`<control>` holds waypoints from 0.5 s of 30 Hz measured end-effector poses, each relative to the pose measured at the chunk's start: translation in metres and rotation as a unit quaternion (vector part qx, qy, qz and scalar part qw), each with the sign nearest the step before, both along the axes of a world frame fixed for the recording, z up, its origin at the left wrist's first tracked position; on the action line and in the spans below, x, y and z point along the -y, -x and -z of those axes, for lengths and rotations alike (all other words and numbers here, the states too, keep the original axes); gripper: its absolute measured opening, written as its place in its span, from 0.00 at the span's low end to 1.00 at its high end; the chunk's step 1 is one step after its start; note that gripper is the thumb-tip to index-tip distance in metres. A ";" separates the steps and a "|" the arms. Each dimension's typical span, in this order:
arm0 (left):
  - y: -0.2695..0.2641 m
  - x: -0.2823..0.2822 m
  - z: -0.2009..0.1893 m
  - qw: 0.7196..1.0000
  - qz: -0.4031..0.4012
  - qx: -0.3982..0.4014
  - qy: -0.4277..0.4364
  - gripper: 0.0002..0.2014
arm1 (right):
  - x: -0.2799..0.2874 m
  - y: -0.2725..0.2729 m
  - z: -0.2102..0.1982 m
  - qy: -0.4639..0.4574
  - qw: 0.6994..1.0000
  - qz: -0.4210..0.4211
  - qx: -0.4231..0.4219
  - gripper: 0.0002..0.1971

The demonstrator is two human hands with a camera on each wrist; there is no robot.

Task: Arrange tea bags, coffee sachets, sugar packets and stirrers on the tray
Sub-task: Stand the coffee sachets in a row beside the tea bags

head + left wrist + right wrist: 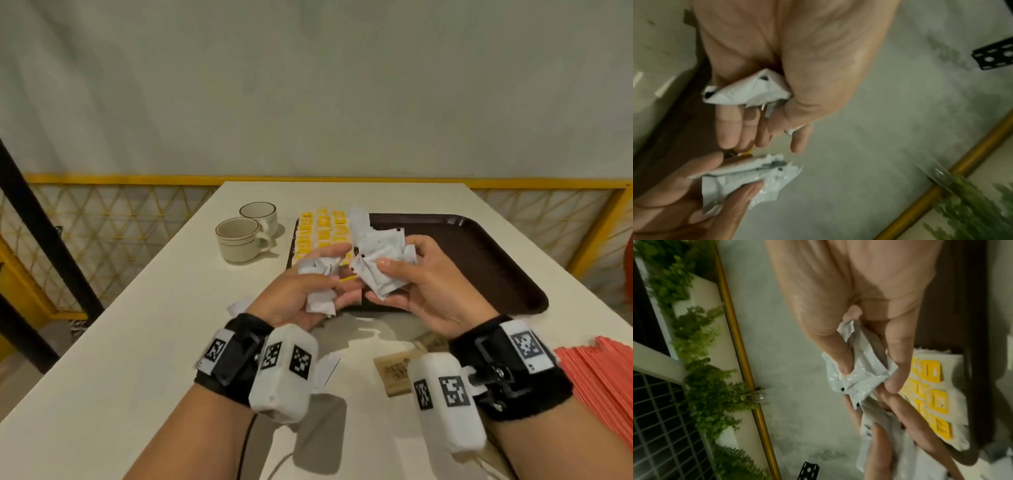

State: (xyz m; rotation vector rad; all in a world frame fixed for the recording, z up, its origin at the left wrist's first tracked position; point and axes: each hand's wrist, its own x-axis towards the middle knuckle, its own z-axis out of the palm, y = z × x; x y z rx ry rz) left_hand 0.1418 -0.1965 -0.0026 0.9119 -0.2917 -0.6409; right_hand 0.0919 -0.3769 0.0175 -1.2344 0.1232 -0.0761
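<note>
Both hands over white desk (pixel 144 342): left hand (pixel 294 294) & right hand (pixel 411 284) fingers clutch crumpled white sachets (pixel 373 263), prob. sorting before dark brown plastic tray (pixel 479 260).

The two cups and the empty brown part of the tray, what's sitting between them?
Yellow packets, lined up in rows on the tray's left end. The head view shows them beside the cups.
</note>
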 end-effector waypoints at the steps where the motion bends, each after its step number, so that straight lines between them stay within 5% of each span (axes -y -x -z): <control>1: 0.001 -0.001 0.005 0.999 0.032 -0.010 0.009 0.23 | 0.005 0.002 0.004 -0.014 1.000 -0.007 -0.001 0.23; 3: 0.001 0.000 0.010 0.997 0.069 -0.023 0.027 0.27 | 0.011 0.006 0.010 -0.031 0.998 -0.046 -0.006 0.30; 8: -0.004 0.002 0.017 0.995 0.088 -0.019 0.051 0.35 | 0.010 0.005 0.007 0.060 0.982 -0.178 -0.011 0.17; 15: -0.009 0.019 0.007 0.990 0.086 -0.073 0.083 0.34 | 0.005 -0.013 -0.005 0.114 0.963 -0.244 -0.006 0.20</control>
